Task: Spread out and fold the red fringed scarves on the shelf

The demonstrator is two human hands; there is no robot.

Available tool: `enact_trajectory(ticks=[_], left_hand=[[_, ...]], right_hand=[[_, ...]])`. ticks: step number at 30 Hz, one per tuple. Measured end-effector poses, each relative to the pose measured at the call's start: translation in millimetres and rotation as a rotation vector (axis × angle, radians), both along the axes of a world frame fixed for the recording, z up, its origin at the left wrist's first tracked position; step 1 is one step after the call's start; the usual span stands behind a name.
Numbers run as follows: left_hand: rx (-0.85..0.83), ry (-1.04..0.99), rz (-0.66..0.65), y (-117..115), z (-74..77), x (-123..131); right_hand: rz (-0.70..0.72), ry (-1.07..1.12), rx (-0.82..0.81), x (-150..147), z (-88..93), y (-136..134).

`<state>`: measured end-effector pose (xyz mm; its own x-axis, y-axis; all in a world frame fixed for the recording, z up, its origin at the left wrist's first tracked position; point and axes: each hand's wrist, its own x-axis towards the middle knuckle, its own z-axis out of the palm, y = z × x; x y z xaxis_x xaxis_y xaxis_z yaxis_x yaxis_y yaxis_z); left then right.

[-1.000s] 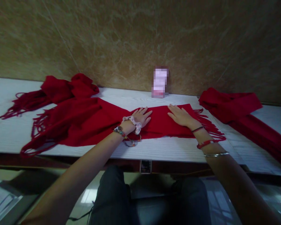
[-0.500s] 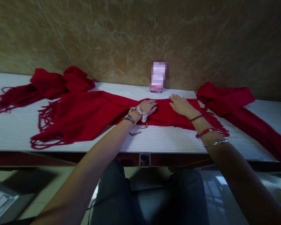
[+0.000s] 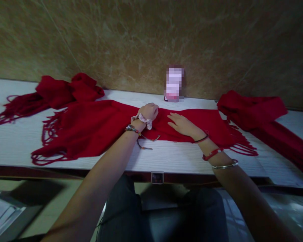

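A long red scarf (image 3: pixel 96 124) with fringed ends lies spread across the white table (image 3: pixel 171 158) in front of me. My left hand (image 3: pixel 148 111) rests on the scarf's far edge near its middle, fingers curled into the fabric. My right hand (image 3: pixel 181 123) lies flat on the scarf just to the right, fingers stretched out and pointing left. The scarf's right fringe (image 3: pixel 239 146) trails toward the table's front edge.
A second red scarf (image 3: pixel 58 90) lies bunched at the back left and a third red scarf (image 3: pixel 262 114) runs along the right. A small blurred object (image 3: pixel 174 84) stands against the brown marbled wall. My knees show below the table's front edge.
My left hand has slid to the scarf's far edge and curled its fingers. My right hand has moved left toward the scarf's middle, still flat.
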<state>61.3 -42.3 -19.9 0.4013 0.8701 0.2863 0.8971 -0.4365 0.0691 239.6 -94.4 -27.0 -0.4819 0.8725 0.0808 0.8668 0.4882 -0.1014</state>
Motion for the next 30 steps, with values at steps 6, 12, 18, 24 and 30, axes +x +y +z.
enact_trajectory(ticks=[6, 12, 18, 24, 30], left_hand=[[-0.014, 0.084, -0.080, -20, -5.3, -31], [-0.150, 0.182, -0.006, -58, -7.8, -120], [-0.305, 0.211, 0.081, -55, -6.0, -183], [-0.259, 0.321, 0.082, -23, -16.0, -198], [-0.098, 0.447, 0.057, -21, -0.3, -186]], right_hand=[[0.007, -0.052, -0.015, 1, 0.7, -3], [0.006, -0.066, -0.022, 3, -0.8, -4], [0.054, -0.084, 0.059, 13, -6.6, -9], [0.095, -0.068, 0.087, 38, -10.6, -15], [0.071, 0.042, -0.006, 47, -8.8, -10]])
